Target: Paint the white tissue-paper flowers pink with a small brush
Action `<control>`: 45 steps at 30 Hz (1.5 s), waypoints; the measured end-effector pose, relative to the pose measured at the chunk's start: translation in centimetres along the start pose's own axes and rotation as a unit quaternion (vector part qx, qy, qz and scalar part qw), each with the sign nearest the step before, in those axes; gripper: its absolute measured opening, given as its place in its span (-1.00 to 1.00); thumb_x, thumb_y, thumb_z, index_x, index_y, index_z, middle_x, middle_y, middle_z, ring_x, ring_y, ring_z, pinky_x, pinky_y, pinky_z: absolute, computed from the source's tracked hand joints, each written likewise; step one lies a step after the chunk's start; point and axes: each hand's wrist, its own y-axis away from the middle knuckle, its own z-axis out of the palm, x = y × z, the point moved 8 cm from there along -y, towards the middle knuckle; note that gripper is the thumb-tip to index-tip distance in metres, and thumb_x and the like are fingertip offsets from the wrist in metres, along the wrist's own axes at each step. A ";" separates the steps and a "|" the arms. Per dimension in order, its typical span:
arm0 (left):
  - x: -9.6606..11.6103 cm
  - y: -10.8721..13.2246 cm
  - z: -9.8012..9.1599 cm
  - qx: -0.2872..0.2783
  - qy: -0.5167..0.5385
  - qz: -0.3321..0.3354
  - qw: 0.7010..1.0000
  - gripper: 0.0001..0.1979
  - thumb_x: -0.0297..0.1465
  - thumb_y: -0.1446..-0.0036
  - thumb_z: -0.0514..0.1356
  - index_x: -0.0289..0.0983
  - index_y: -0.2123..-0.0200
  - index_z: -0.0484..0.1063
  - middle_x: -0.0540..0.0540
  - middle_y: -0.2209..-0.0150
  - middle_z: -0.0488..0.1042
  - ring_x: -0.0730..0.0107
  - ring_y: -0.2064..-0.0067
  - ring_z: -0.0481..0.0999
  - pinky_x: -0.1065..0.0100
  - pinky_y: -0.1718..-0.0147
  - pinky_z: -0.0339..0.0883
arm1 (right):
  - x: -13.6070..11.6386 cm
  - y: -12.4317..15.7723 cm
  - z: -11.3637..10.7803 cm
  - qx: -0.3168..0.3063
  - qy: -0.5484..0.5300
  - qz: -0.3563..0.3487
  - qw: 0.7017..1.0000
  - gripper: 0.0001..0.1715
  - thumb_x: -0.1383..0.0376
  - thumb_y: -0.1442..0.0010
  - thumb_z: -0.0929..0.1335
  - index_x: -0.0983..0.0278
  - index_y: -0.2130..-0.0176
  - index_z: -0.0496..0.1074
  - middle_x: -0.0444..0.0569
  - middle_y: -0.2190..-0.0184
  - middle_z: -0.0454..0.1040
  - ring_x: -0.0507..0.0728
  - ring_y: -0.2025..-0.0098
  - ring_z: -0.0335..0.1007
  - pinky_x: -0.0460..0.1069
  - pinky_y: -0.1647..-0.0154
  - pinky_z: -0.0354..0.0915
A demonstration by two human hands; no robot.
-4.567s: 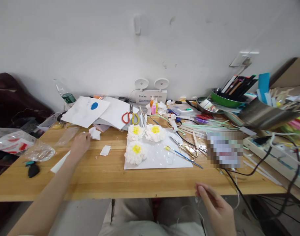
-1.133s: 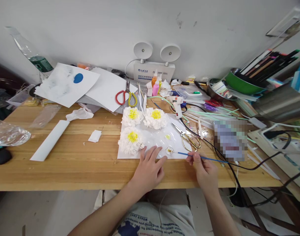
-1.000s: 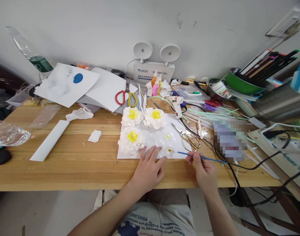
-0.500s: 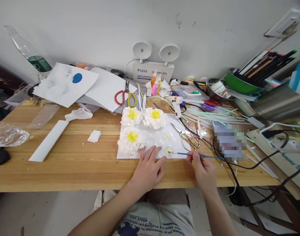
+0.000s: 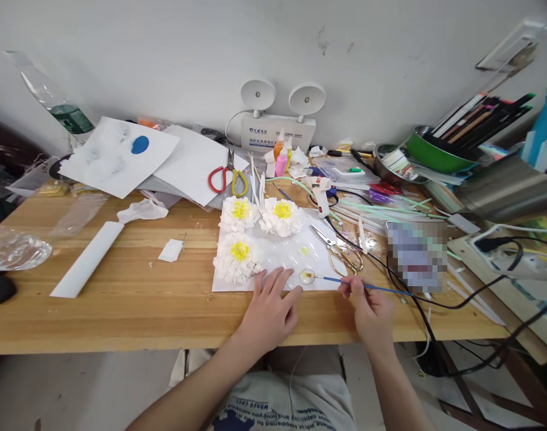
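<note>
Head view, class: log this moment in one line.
right hand: holding blue brush, tip at palette; left hand: at palette; nearby: white flowers, gold scissors

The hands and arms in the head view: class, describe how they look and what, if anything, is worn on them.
The left hand and right hand show no gloves, rings or watch. The left forearm and right forearm show no sleeves. Below, a pale garment has dark blue print.
</note>
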 end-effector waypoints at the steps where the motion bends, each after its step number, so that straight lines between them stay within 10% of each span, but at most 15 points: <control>1: 0.0 0.0 0.0 0.000 -0.001 0.001 1.000 -0.66 -0.49 -0.07 0.02 -0.22 0.05 0.31 -0.18 -0.16 0.19 0.12 -0.20 0.11 -0.08 -0.15 -0.03 | 0.0 0.0 0.0 -0.002 0.003 0.000 1.000 -0.57 0.01 -0.16 0.26 0.31 0.39 0.46 -0.06 0.54 0.43 0.06 0.47 0.31 -0.02 0.38 0.27; 45: 0.0 0.1 0.3 -0.014 -0.003 -0.004 1.000 -0.66 -0.48 -0.10 0.02 -0.21 0.03 0.30 -0.19 -0.19 0.15 0.11 -0.23 0.07 -0.07 -0.15 -0.02 | -0.1 1.1 -0.3 -0.053 0.054 -0.026 0.997 -0.71 0.11 -0.19 0.24 0.25 0.30 0.40 -0.03 0.40 0.47 0.10 0.37 0.43 -0.02 0.35 0.33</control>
